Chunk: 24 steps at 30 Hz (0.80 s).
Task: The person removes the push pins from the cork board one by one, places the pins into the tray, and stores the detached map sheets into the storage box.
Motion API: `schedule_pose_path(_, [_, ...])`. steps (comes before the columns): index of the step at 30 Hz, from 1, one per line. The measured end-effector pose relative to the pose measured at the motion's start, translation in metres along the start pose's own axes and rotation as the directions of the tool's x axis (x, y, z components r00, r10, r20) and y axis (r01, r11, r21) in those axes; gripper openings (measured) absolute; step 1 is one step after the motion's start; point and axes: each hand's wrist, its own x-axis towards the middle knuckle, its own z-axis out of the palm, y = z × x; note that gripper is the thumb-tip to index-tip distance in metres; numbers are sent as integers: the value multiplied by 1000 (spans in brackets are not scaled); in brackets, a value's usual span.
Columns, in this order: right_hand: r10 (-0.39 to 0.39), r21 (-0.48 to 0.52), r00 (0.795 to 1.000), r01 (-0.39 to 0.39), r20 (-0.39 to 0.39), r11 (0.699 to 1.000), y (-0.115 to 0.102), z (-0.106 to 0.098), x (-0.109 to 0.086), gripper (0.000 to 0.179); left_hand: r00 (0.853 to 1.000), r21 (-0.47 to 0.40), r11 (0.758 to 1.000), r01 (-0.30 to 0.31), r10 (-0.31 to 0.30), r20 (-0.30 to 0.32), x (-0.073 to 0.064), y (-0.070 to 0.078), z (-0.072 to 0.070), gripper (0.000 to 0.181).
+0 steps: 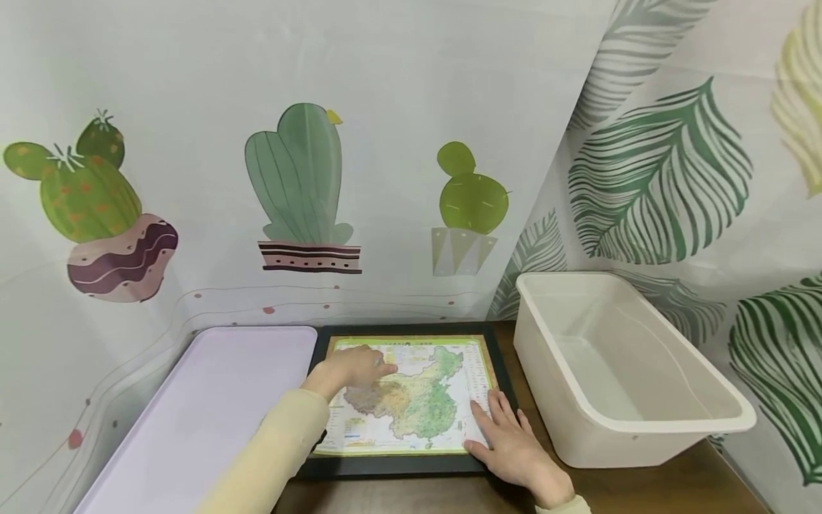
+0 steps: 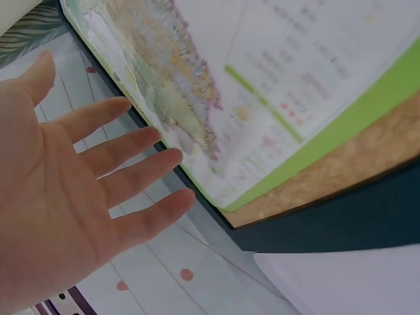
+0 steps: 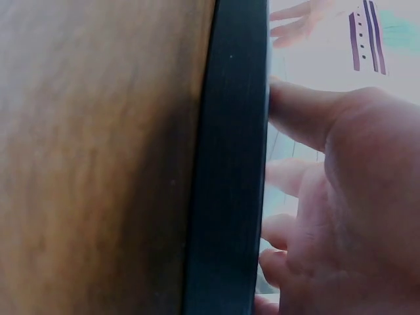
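Note:
A map puzzle (image 1: 420, 389) in a black frame (image 1: 394, 467) lies flat on the brown table, its green, yellow and brown land shape framed by a light-green border. My left hand (image 1: 356, 368) is over the map's upper left, and the left wrist view shows its fingers (image 2: 144, 170) spread and holding nothing. A strip of bare cork-coloured backing (image 2: 341, 174) runs beside the green border there. On the lower right of the map rests my right hand (image 1: 514, 446), fingers spread across its edge and the frame. The right wrist view has the frame's dark side (image 3: 230, 157) beside the hand.
To the left, a pale lilac tray (image 1: 218, 407) lies against the frame. A deep white bin (image 1: 616, 426) stands close on the right. Brown tabletop (image 1: 385, 496) shows along the front. Behind everything hangs a white curtain (image 1: 392, 214) printed with cacti.

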Motion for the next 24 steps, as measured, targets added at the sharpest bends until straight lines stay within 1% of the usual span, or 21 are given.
schedule_pose_path(4, [-11, 18, 1000, 11, 5, 1000, 1, 1, 0, 69, 999, 16, 1000, 26, -26, 24, 5, 5, -6, 60])
schedule_pose_path(7, [-7, 24, 1000, 7, 7, 1000, 1, 2, 0, 69, 999, 20, 999, 27, -28, 17, 12, 8, -9, 55])
schedule_pose_path(11, [7, 26, 1000, -7, 5, 1000, 1, 3, 0, 69, 1000, 57, 998, -13, 14, -20, 24, 11, -13, 45])
schedule_pose_path(15, [6, 35, 1000, -6, 9, 999, 0, 4, 1, 70, 998, 97, 995, -32, 37, -53, 37, 11, -14, 35])
schedule_pose_path(20, [13, 38, 1000, -14, 10, 999, 1, 3, 1, 70, 995, 79, 995, -53, 60, -82, 54, 10, -11, 28])
schedule_pose_path(24, [19, 38, 1000, -19, 13, 999, 3, 2, 0, 70, 993, 60, 996, -69, 75, -95, 67, 10, -10, 13])
